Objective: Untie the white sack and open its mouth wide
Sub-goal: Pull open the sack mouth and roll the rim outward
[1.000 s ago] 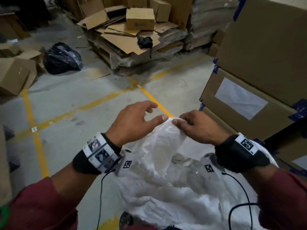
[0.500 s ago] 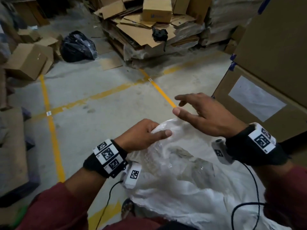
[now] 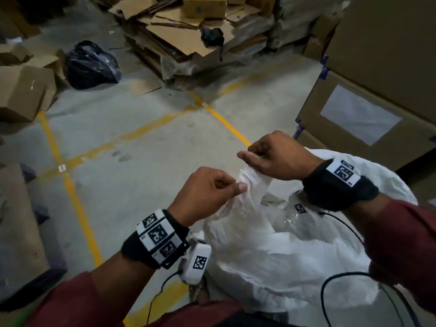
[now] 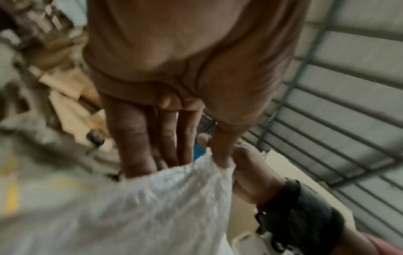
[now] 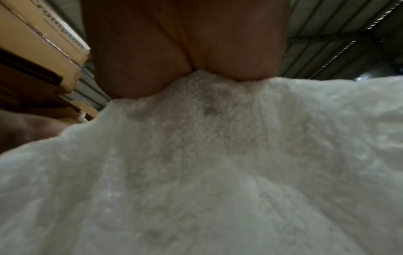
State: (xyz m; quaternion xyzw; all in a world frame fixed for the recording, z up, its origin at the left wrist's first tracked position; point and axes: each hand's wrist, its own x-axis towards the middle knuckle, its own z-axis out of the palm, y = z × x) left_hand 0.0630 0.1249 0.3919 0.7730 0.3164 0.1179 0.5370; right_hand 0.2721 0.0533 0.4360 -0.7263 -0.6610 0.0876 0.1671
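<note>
A white woven sack (image 3: pixel 271 251) with a clear plastic liner stands on the floor in front of me, its top gathered into a bunch (image 3: pixel 253 179). My left hand (image 3: pixel 207 194) pinches the bunch from the left between thumb and fingers. My right hand (image 3: pixel 276 156) grips the top of the bunch from the right with curled fingers. In the left wrist view the left hand (image 4: pixel 218 155) pinches the sack cloth (image 4: pixel 130 207). The right wrist view shows the right hand (image 5: pixel 185 57) pressed on the sack cloth (image 5: pixel 218 163). I see no tie or cord.
Large cardboard boxes (image 3: pixel 377 90) stand close on the right. Flattened cartons (image 3: pixel 184 36) pile up on a pallet at the back, beside a black bin bag (image 3: pixel 90 64). More boxes (image 3: pixel 23 88) lie on the left. Yellow lines (image 3: pixel 70 185) cross the concrete floor.
My right hand, lifted off with spread fingers half a second ago, has come back down and grips the top of the sack. My left hand has shifted up to pinch the bunch.
</note>
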